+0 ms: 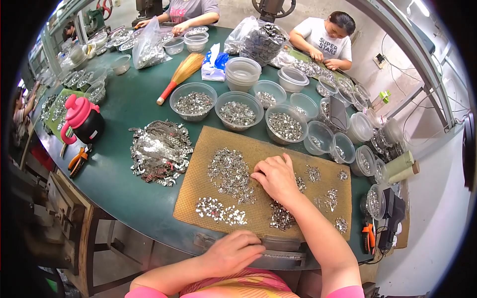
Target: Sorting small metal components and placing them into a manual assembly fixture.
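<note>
My right hand is over the tan textured mat, beside the largest heap of small metal pieces. Its fingers bend down and close toward the mat; whatever lies under them is hidden. Back at the near table edge, my left hand has its fingers curled together, and their inner side is out of sight. In front of it is a band of flat, bright pieces. A darker pile lies by my right wrist, and several smaller clusters sit to its right.
Clear plastic tubs of metal pieces line the mat's far side. Left of the mat is a mound of metal strips; farther left stand a pink-and-black jug and orange-handled pliers. A brush lies behind. Co-workers sit across the green table.
</note>
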A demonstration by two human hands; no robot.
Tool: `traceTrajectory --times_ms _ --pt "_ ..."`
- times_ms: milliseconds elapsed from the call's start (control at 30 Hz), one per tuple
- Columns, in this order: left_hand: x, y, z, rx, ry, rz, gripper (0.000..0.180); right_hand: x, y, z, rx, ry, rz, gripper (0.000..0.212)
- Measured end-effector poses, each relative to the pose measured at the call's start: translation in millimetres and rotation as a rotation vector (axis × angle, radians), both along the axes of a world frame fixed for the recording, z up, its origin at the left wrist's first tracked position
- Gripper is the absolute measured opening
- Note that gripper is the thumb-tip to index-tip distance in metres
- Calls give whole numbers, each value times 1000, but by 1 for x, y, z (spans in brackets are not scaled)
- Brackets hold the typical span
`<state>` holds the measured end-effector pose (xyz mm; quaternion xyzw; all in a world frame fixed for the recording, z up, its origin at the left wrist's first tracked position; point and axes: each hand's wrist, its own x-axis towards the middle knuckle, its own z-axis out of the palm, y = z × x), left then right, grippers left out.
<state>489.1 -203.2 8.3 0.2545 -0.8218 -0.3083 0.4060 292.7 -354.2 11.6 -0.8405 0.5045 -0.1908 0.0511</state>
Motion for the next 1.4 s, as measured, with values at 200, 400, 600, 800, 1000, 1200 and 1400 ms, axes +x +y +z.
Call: traceTrajectory --times_ms 200,400,600,800,1000,1200,1400 --pt "27 -44 24 -173 -211 191 32 3 0 8 64 52 -39 11" --pt "23 -103 28 -318 -480 267 34 -2 5 7 48 57 -48 9" --pt "10 -136 3 -453 -594 233 33 -26 41 22 -85 -57 27 5" --pt "0 -153 -8 -418 -560 208 18 -71 102 32 -19 -166 16 7" --pt "-10 -156 -11 -440 -597 236 12 -106 164 38 175 -311 -42 11" --pt "-13 -152 -17 -422 -490 260 13 -104 208 30 243 -208 -1 11" --pt "-13 -139 -11 -345 -428 300 11 -98 223 12 237 -226 -34 13"
